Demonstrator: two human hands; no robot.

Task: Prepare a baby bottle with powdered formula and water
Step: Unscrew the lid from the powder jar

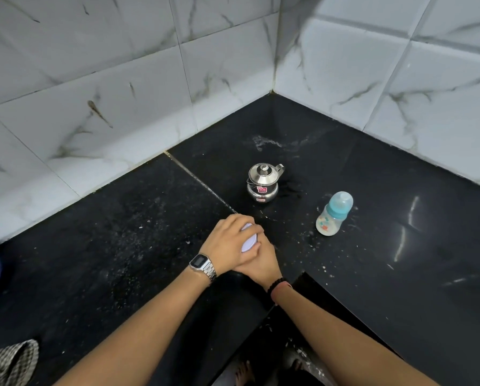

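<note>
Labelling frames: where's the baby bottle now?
Head view: the clear baby bottle with teal collar stands on the black stone counter, right of the steel kettle.

Black stone counter (122,246) in a tiled corner.

White marble-veined wall tiles (108,79) rise behind the counter on two sides and meet at its far corner. Light glints on the counter's right part; a checked cloth (9,363) lies at its near left edge.

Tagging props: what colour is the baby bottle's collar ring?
Teal-blue ring on the baby bottle, under a clear dome cap; head view.
</note>
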